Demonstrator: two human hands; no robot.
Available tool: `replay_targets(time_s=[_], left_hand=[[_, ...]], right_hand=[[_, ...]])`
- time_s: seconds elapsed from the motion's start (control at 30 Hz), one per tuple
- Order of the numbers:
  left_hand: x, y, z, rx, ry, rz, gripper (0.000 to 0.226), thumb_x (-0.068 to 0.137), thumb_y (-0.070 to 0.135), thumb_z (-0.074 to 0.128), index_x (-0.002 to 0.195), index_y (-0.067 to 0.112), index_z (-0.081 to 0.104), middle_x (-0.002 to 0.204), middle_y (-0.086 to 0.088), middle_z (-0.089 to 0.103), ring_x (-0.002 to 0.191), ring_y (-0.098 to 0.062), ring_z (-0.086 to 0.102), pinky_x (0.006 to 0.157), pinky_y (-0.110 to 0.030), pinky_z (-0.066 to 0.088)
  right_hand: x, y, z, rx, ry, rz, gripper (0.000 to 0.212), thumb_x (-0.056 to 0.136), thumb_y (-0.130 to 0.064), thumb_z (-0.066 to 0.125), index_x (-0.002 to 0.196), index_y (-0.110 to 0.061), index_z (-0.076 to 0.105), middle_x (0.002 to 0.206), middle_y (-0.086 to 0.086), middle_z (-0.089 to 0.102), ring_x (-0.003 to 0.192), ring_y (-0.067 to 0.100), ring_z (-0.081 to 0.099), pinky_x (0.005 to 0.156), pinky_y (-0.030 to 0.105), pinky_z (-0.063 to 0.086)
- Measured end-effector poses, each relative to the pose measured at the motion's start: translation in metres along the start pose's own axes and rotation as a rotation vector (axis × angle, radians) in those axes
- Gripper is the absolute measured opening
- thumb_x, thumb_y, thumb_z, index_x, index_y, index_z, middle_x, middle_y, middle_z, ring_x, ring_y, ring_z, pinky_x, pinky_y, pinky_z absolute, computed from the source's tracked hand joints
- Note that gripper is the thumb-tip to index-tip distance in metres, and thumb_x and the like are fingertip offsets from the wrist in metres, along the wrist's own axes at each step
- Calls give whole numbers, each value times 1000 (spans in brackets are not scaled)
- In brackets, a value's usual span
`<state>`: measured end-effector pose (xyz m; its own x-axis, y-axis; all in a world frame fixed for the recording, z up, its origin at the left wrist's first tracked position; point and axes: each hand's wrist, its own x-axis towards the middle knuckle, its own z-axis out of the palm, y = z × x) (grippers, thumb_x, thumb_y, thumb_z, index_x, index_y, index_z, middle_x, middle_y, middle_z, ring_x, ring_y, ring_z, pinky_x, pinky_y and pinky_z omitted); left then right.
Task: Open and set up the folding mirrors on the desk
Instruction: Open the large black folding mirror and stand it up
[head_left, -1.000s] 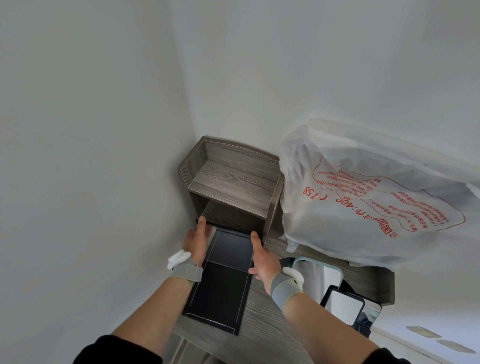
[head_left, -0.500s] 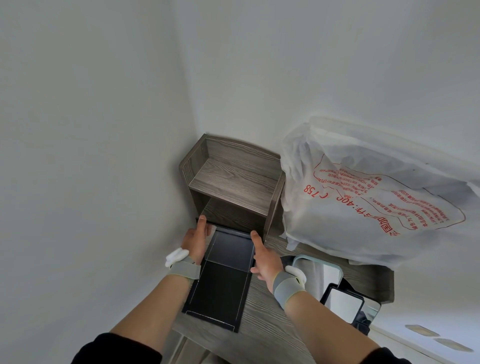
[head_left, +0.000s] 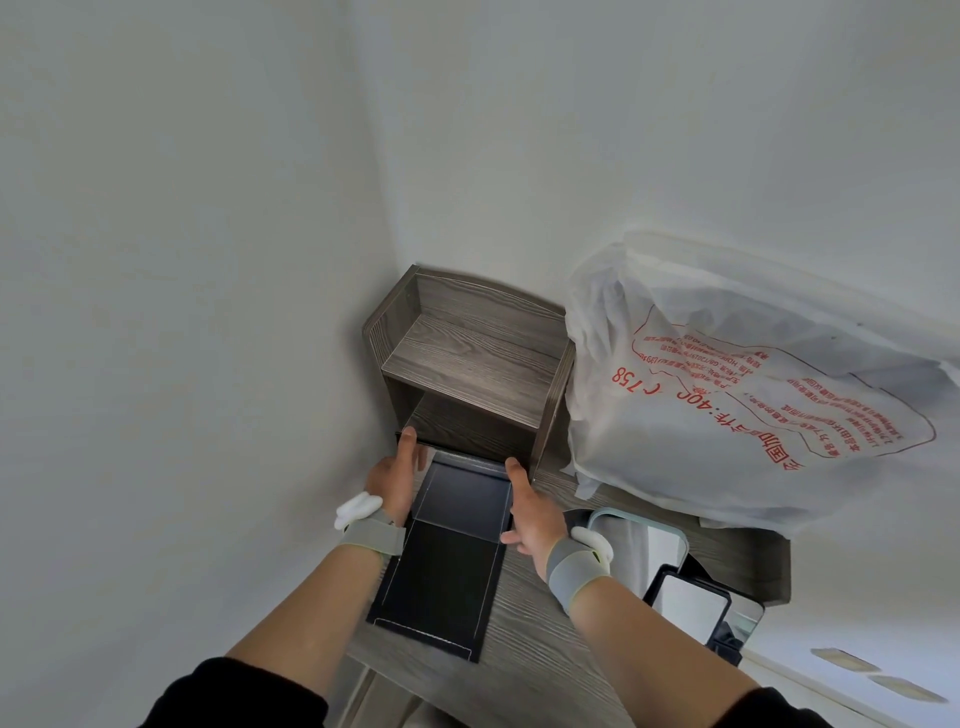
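Between my hands, head view: black folding mirror (head_left: 447, 566) lies open on the grey wood-grain desk (head_left: 535, 670). Its lower leaf is flat, toward me. Its upper leaf is tilted up, just in front of the lower opening of the shelf unit (head_left: 467, 358).

Left hand (head_left: 395, 480): forefinger straight along the upper leaf's left edge, tip at the shelf unit's lower left corner. Other fingers hidden behind the leaf, so I cannot tell whether it grasps.

Right hand (head_left: 530, 514): forefinger straight against the leaf's right edge, thumb out toward the fold line. Nothing clenched; it presses rather than grips.

Grey wristbands (head_left: 371, 538) on both wrists.

Right of my right hand: white plastic bag (head_left: 727, 415) with red print, beside the shelf unit.

Just beside my right wrist: pale-blue-framed mirror (head_left: 639, 545); nearer me, small black-framed mirror (head_left: 685, 603).
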<state>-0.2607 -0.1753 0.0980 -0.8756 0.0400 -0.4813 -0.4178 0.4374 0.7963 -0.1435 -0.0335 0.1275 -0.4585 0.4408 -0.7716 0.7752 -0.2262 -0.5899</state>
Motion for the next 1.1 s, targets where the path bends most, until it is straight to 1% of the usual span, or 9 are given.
replay_targets(time_s=[0.1,0.13,0.17,0.23,0.3,0.43,0.6,0.8,1.1], left_hand=[[1,-1,-1,11,9,-27,73,72,84,35,50,15,43,62,-11,52,63,-28,51,68,-36,39],[1,-1,-1,13,13,-37,75,69,86,35,50,14,43,62,-11,52,63,-28,51,67,-36,40],[1,-1,-2,14,19,-45,76,66,88,36,50,13,42,62,-12,52,62,-27,50,67,-36,40],[1,-1,-3,10,22,-52,78,60,90,37,50,13,40,62,-13,51,63,-27,50,68,-37,41],[2,-2,-2,12,20,-47,78,57,91,36,49,13,38,63,-15,50,64,-27,51,69,-38,41],[2,-4,-3,30,13,-64,77,57,91,35,44,15,39,58,-12,47,62,-27,46,67,-38,36],[1,-3,-4,28,15,-86,76,54,91,36,46,16,39,55,-8,44,61,-26,44,68,-37,34],[0,-6,-5,5,30,-83,74,53,90,39,45,16,38,55,-9,46,62,-25,48,69,-36,38],[-2,-10,-7,34,8,-87,75,59,91,39,47,18,38,56,-9,43,58,-24,43,65,-36,34]], right_hand=[[3,-1,1,-75,-12,-44,58,97,-62,28,143,-28,42,127,11,55,107,34,67,87,36,56],[2,0,1,-66,-9,-40,60,97,-63,28,143,-27,42,128,12,55,106,35,67,87,36,55],[1,1,2,-29,-9,-25,66,95,-67,31,140,-21,47,126,13,58,106,36,68,81,35,55],[-2,6,4,89,16,7,81,88,-71,43,129,-3,54,123,20,64,108,41,66,59,30,51],[-3,8,6,137,31,13,85,85,-71,50,125,4,56,123,26,64,111,43,65,50,26,46],[0,6,3,13,-8,27,76,89,-74,34,134,-16,51,130,11,59,96,33,72,63,28,53],[-3,5,2,6,-23,50,78,84,-78,32,131,-19,52,125,6,61,79,25,73,63,28,55],[-5,8,4,9,-10,52,80,82,-81,32,129,-19,50,120,4,59,77,24,73,65,28,58],[-1,14,3,-3,-22,48,75,84,-78,31,128,-20,52,116,5,60,77,25,73,67,30,58]])
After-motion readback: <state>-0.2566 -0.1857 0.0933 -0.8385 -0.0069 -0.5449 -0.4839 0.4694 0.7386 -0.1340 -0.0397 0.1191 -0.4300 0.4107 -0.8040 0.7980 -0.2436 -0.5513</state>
